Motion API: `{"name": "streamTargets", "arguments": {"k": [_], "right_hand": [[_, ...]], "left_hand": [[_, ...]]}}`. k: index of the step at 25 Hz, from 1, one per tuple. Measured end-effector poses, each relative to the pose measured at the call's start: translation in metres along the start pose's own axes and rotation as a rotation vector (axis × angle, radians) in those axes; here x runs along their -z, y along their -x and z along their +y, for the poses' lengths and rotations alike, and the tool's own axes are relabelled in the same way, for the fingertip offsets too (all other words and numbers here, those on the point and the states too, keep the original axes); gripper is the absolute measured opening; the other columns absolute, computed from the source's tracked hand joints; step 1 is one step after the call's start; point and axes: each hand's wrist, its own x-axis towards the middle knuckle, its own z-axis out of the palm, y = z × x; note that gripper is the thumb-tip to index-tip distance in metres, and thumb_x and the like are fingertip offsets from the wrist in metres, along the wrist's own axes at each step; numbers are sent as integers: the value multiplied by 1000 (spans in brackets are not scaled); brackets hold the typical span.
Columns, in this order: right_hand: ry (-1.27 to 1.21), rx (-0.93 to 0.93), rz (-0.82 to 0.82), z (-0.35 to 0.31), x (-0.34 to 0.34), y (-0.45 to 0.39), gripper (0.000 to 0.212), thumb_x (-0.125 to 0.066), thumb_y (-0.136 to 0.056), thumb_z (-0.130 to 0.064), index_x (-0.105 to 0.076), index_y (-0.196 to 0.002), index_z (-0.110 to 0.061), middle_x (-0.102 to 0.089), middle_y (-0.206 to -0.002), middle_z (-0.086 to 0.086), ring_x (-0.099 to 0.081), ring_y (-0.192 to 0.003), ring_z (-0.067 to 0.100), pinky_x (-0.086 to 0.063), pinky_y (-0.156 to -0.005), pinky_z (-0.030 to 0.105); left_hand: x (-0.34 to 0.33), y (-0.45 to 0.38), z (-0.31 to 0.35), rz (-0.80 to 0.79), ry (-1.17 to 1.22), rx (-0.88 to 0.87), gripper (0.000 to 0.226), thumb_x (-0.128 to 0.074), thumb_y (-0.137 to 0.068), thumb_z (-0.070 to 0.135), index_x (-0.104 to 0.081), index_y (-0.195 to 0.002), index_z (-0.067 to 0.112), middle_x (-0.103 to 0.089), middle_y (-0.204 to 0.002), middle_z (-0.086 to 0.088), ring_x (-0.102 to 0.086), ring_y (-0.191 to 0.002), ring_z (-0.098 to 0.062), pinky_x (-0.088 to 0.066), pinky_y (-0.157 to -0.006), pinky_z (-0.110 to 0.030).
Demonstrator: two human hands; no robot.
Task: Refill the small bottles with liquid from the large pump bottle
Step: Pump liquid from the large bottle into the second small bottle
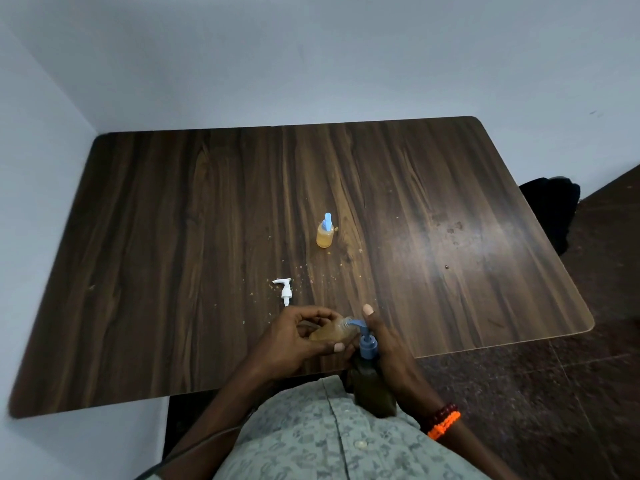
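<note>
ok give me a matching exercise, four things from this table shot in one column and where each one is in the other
Things:
1. small bottle with blue pump
2. white pump head
3. open small bottle
4. large pump bottle

Places:
A. gripped by the right hand
B. standing alone mid-table
C. held tilted in the left hand
D. lying loose on the table

Pairs: 1-B, 2-D, 3-C, 4-A

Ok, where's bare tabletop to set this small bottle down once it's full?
Bare: left of the white pump head, and right of the capped small bottle toward the table edge. Crowded: the near edge, where both hands work.
</note>
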Motion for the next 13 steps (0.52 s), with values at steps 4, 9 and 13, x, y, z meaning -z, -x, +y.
{"name": "streamTargets", "arguments": {"k": [4,9,13], "right_hand": [[24,-50,-7,1,2,1,89,-53,-69,-78,-71,-119,-7,-67,-126,23,-69,-115,36,-53,-106,54],[54,-48,-91,13,13,-1,66,-50,-78,-69,-65,-110,-13,-69,-108,12,-76,-84,4,-63,-71,20],[15,-45,-84,10,6,-6,62,-49,-91,-70,-72,-111,-15,-78,-108,9,-77,-94,14,-60,-74,19]], "left_hand": [[-1,1,-1,-2,19,-7,41,-93,-77,21,-79,-115,25,-78,-111,0,-72,-110,-17,-60,-100,-46],[-4,2,-4,-26,-45,21,40,-93,-76,26,-79,-113,31,-78,-112,6,-70,-113,-14,-59,-101,-50],[0,2,-1,-19,-1,15,40,-93,-76,27,-79,-113,31,-78,-111,5,-70,-112,-14,-59,-101,-49]]}}
